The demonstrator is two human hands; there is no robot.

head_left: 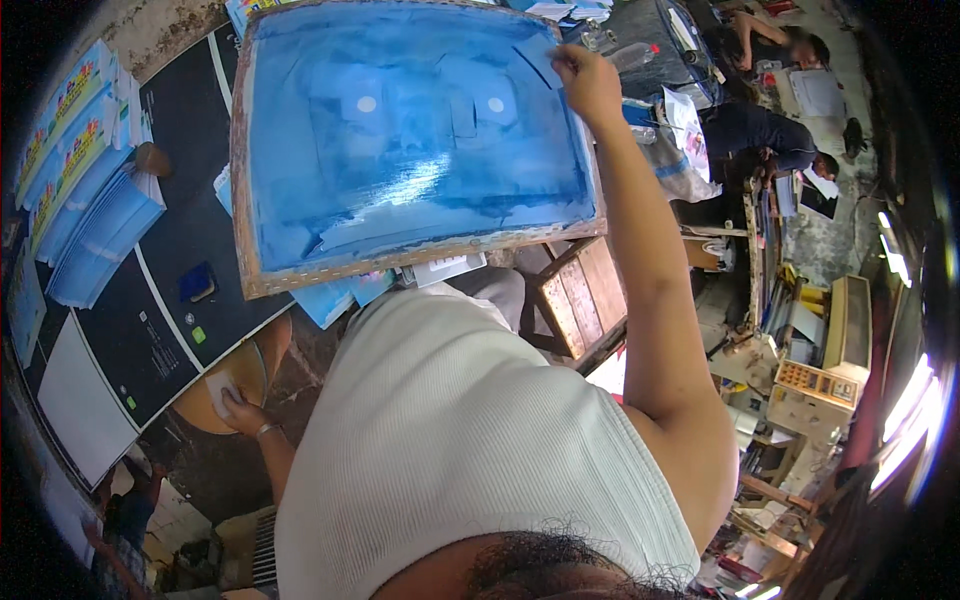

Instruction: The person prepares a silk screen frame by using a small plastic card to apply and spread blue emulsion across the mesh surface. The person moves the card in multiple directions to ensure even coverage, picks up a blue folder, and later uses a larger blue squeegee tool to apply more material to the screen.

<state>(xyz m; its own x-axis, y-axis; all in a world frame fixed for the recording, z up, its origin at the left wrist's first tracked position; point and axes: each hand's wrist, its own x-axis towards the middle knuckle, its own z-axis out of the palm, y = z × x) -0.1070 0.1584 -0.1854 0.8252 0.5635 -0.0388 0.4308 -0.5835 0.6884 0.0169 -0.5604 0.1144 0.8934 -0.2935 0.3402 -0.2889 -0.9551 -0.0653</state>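
Blue wood-framed screen (420, 130) — right hand (590, 82) at its edge, multicolour-lettered booklets (68, 160) stacked

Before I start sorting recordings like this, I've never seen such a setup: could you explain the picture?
There's no machine, only a person in a white top. One wide camera on their head looks down, so straight edges bend. The right hand is at the upper right of a wooden frame with a blue sheet; whether it grips anything is unclear. The left hand, lower down, holds something small and white. On the black table at left lie stacked papers.
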